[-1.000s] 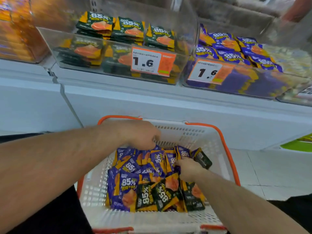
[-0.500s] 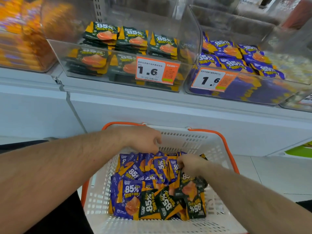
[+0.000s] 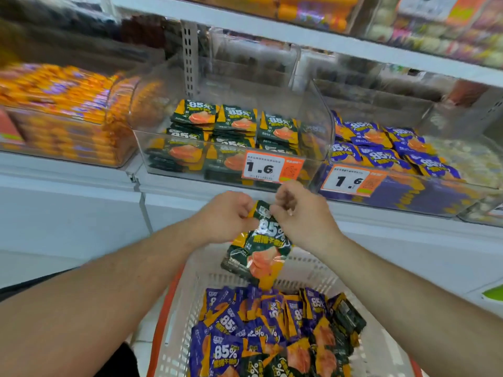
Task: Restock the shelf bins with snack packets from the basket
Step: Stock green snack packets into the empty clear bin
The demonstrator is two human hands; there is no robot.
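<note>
Both hands, previously down among the basket's packets, are now holding a small bunch of green packets (image 3: 261,248) above the basket (image 3: 187,289). Left hand (image 3: 228,217) and right hand (image 3: 302,216) are pinching its top edge (fingers curled), just below the green-packet bin (image 3: 317,115).

Two orange-and-white price tags marked 1.6 stand side by side, the left price tag (image 3: 273,168) just beside the right price tag (image 3: 349,181). A perforated shelf upright (image 3: 189,57) rises above and left of the left tag. An upper shelf board (image 3: 299,36) runs above it, and a green patch (image 3: 494,292) shows far right, below.
</note>
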